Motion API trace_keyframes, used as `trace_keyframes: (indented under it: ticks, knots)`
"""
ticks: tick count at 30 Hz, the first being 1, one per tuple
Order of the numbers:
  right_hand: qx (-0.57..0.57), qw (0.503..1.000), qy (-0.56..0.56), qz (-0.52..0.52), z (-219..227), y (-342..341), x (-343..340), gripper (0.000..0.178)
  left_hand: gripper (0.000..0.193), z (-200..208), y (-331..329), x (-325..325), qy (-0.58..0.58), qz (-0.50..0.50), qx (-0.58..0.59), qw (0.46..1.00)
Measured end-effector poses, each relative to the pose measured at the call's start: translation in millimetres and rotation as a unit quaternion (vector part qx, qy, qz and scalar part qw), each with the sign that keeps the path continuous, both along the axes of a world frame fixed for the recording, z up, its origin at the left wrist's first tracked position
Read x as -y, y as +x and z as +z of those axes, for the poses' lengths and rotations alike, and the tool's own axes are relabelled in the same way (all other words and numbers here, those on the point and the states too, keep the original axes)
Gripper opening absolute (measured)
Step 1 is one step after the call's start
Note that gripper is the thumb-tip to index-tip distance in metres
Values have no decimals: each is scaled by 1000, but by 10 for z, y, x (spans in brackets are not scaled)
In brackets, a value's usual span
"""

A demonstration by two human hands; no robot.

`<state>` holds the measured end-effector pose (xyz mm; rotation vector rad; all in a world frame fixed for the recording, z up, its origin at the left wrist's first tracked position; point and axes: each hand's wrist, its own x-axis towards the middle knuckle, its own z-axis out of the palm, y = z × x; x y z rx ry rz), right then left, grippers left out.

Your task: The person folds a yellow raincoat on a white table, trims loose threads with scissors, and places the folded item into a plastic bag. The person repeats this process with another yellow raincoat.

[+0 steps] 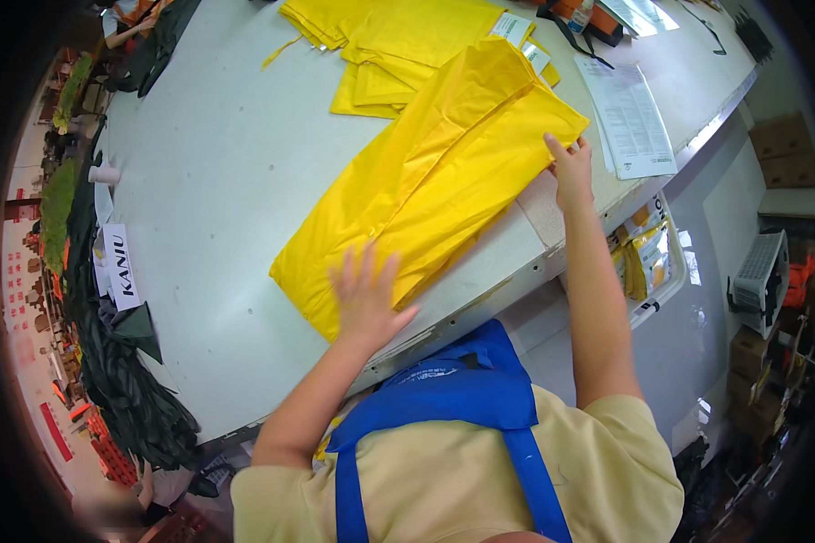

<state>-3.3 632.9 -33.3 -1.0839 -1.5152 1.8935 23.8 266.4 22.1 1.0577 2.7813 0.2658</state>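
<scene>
A folded yellow garment (426,181), smooth and shiny like rainwear, lies slantwise across the white table in front of me. My left hand (369,294) is over its near left end, fingers spread and slightly blurred; whether the palm presses on the cloth is hard to tell. At the far right corner of the garment, my right hand (572,169) has its thumb on top and its fingers curled round the edge. Just beyond lies a pile of more folded yellow garments (380,77), with white labels (512,30) at its right side.
Printed sheets (634,122) lie on the table (208,181) at the right. Dark green cloth (122,380) hangs along the left edge beside a white sign (120,267). A bin (670,262) of bagged goods stands below the right edge, a grey crate (759,281) farther right. Other people are at the left.
</scene>
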Motion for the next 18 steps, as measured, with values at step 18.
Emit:
trace_keyframes:
  ticks: [18]
  knots:
    - [293, 813, 359, 353, 189, -1440, -872, 48, 82, -525, 391, 890, -46, 163, 104, 980]
